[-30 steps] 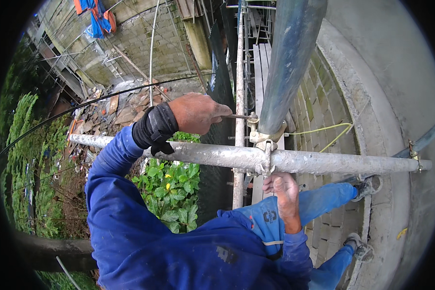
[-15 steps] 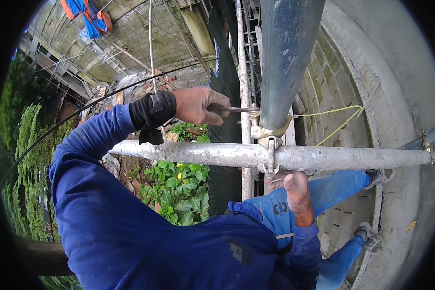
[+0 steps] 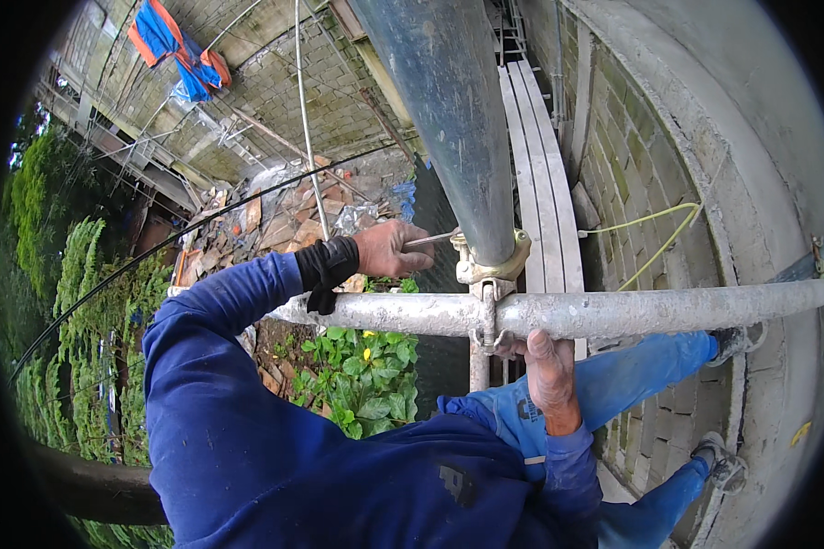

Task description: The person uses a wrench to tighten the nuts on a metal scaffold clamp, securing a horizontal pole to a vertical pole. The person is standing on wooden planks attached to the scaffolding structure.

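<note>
My left hand [image 3: 389, 249] is closed round the handle of a slim metal wrench [image 3: 433, 240]. The wrench's far end meets the bolt side of a scaffold clamp [image 3: 488, 291]. That clamp joins a thick grey upright pipe [image 3: 458, 119] to a dusty horizontal pipe [image 3: 384, 313] crossing in front of me. Just below the horizontal pipe, right of the clamp, is my right hand [image 3: 549, 380], palm up. Its thumb stands straight and apart; the fingertips reach the clamp's lower end and are partly hidden by the pipe.
Long planks [image 3: 545, 183] lie beyond the clamp. A curved concrete wall edge [image 3: 705, 137] and a yellow cord [image 3: 655, 261] are at the right. Left are leafy plants [image 3: 366, 375], broken rubble [image 3: 293, 215], a black cable [image 3: 156, 242] and a hanging blue-and-orange cloth [image 3: 178, 50].
My view has shifted, with the upright pipe now further left and more planks showing. The wrench has turned slightly at the clamp with my left hand. My right hand stays beneath the pipe.
</note>
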Tool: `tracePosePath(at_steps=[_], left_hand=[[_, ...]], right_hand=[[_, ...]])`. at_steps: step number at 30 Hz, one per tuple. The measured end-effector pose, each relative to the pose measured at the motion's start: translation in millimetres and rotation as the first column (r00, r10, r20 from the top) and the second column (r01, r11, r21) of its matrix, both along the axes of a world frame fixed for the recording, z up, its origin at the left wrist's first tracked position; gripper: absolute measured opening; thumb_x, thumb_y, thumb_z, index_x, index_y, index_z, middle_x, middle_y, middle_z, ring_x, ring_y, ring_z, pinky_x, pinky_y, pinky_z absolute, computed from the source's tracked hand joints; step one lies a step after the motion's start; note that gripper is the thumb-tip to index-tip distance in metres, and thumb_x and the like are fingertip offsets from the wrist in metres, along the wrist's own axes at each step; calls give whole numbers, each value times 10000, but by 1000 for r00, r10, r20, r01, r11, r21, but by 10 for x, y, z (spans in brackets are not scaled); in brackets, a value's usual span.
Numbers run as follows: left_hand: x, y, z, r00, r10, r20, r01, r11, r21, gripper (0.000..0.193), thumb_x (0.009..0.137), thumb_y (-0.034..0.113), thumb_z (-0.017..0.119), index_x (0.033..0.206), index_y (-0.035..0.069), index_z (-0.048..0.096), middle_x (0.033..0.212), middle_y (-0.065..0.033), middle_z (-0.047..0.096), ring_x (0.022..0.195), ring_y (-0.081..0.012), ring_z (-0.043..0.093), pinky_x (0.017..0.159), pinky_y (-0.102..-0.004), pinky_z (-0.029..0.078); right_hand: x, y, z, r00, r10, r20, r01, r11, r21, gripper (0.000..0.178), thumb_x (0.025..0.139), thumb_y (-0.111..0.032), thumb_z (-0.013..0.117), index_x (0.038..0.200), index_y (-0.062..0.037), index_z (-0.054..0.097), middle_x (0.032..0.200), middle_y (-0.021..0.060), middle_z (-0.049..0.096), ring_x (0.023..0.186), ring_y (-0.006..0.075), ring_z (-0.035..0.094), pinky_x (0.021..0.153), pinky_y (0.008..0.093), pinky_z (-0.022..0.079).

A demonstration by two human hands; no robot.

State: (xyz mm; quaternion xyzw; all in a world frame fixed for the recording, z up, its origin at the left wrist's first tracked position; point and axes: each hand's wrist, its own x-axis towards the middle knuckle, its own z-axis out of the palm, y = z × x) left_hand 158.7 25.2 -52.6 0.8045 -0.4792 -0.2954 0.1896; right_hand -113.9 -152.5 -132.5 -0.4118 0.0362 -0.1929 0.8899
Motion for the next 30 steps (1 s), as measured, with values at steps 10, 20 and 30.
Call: tracePosePath(at_steps=[10,20,30], left_hand=[[117,-62,-411,984,-172,34,174,984,-41,265,942,276,630,898,21,685,642,-140,591,566,-221,558,574,-389,452],[107,-160,-793,992,-77,-98,48,961,-274,276,923,215,563,746,4,582,615,-67,541,574,-153,483,577,-367,420],[310,-4,-1396,760,-403,509,585,766,-267,270,853,77,534,1102,17,622,1070,-181,631,962,-330,595,859,-434,476]], right_hand=[[-78,-66,99,987,-42,-156,18,988,-152,480,855,-284,736,1208,10,596,1111,112,634,1013,195,597,895,352,476],[-41,-64,139,983,8,-183,-33,990,-134,582,863,-341,709,1280,25,534,1163,122,623,1054,220,603,956,375,470],[-74,-31,64,988,-57,-142,8,945,-326,726,868,-358,711,1388,39,395,1256,152,542,1167,234,529,1029,399,418]])
